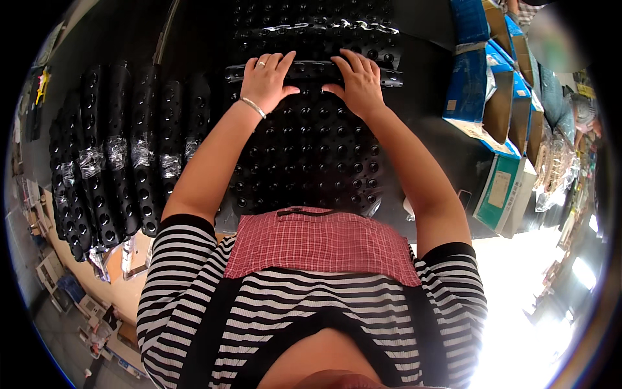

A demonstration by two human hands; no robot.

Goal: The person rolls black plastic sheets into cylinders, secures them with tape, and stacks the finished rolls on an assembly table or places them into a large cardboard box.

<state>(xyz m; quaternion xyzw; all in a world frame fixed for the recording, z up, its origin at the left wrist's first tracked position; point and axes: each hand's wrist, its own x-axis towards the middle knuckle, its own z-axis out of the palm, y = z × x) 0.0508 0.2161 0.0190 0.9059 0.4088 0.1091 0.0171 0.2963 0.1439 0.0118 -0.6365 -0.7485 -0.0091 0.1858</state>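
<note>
A black plastic mat with rows of round suction cups (304, 149) lies on the dark table in front of me, its near end by my red checked apron. Across its far part runs a narrow raised fold or roll (310, 70). My left hand (267, 79), with a ring and a bracelet, curves over the left part of this fold, fingers beyond it and thumb on the near side. In the same way my right hand (357, 83) grips the fold further right. Under both palms the mat's surface is hidden.
At left lie several rolled black mats (146, 123) side by side, bound with clear film. More black cupped sheet (317, 19) extends beyond my hands. Blue cardboard boxes (468, 81) and a green-and-white box (499, 194) stand at right. Another person (557, 107) is partly visible beyond them.
</note>
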